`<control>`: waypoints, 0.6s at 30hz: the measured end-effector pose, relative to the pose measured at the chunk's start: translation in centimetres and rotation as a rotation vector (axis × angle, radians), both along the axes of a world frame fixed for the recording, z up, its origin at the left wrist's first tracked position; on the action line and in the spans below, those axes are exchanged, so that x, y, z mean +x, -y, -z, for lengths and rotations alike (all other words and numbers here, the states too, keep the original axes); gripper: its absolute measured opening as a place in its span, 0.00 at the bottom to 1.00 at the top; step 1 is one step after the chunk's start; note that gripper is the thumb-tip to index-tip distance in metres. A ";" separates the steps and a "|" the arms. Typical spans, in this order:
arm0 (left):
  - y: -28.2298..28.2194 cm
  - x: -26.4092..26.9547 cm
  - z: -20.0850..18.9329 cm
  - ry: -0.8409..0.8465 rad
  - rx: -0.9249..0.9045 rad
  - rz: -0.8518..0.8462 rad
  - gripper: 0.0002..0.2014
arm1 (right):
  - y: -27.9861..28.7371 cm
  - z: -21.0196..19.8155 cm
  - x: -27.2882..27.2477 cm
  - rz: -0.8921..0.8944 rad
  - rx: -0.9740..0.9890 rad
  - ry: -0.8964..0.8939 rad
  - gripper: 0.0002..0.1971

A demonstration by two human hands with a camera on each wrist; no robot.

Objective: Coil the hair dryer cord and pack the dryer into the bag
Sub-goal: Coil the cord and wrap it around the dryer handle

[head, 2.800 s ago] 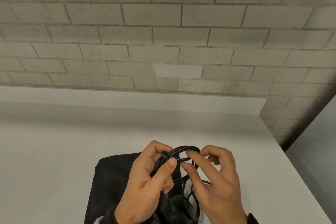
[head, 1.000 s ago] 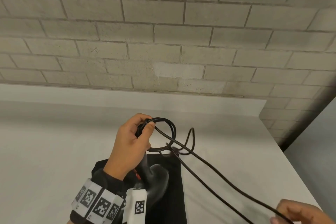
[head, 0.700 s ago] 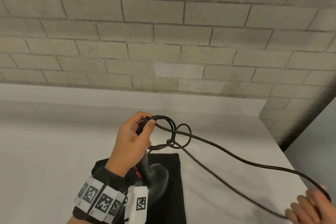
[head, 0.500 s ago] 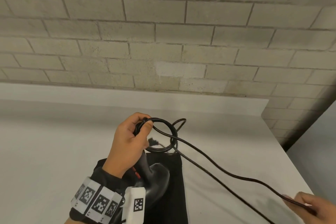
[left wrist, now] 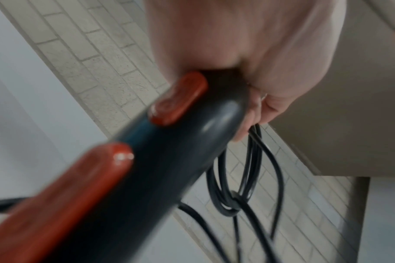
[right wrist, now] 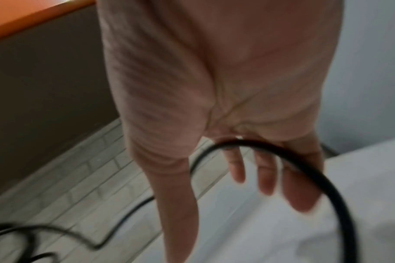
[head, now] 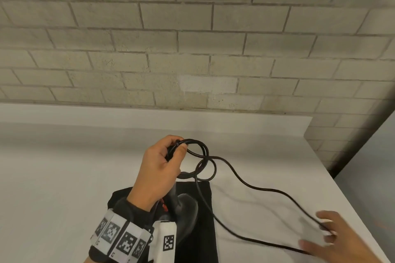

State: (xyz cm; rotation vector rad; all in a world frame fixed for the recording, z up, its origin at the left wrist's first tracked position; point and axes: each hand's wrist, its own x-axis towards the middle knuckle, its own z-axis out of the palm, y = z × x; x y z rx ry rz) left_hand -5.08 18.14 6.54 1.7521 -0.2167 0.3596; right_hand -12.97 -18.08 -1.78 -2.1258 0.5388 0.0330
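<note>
My left hand (head: 177, 150) grips the black hair dryer (head: 188, 209) by its handle (left wrist: 181, 151), which carries red switches (left wrist: 178, 99). The same hand pinches a few coils of the black cord (head: 203, 158) against the handle's end. The dryer's body hangs just above the black bag (head: 205, 241), which lies flat on the white table (head: 64, 177). From the coils the cord (head: 252, 187) runs in a long slack loop to my right hand (head: 322, 232) at the lower right. That hand is blurred, its fingers (right wrist: 266, 174) straight, and the cord (right wrist: 304, 169) bends across them.
A grey brick wall (head: 192, 49) stands behind the table. The table's right edge (head: 342, 177) runs diagonally close to my right hand, with a drop beyond it. Bare tabletop lies to the left of the bag.
My right hand has let go its pinch on the cord and spread its fingers, shifting slightly left. The cord's slack loop has widened on the table. My left hand holds still.
</note>
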 end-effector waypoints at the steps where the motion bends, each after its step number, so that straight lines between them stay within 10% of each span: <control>1: 0.1 0.0 0.0 -0.001 0.000 0.002 0.07 | -2.2 0.2 0.1 -0.060 -0.055 -0.066 0.45; 3: 0.2 0.0 0.0 -0.003 -0.001 -0.003 0.07 | -6.7 -0.8 0.0 -0.113 -0.195 0.109 0.50; 7: 0.3 0.0 0.0 -0.007 -0.009 -0.010 0.07 | -15.8 -4.3 0.1 -0.267 -0.084 0.526 0.16; 11: 0.5 -0.3 -0.2 0.033 0.041 0.013 0.06 | -21.4 -5.3 2.2 -0.449 0.268 0.193 0.18; 18: -0.5 -0.1 -0.1 -0.006 -0.027 -0.033 0.08 | -18.7 -4.6 -0.4 -0.669 0.383 0.200 0.09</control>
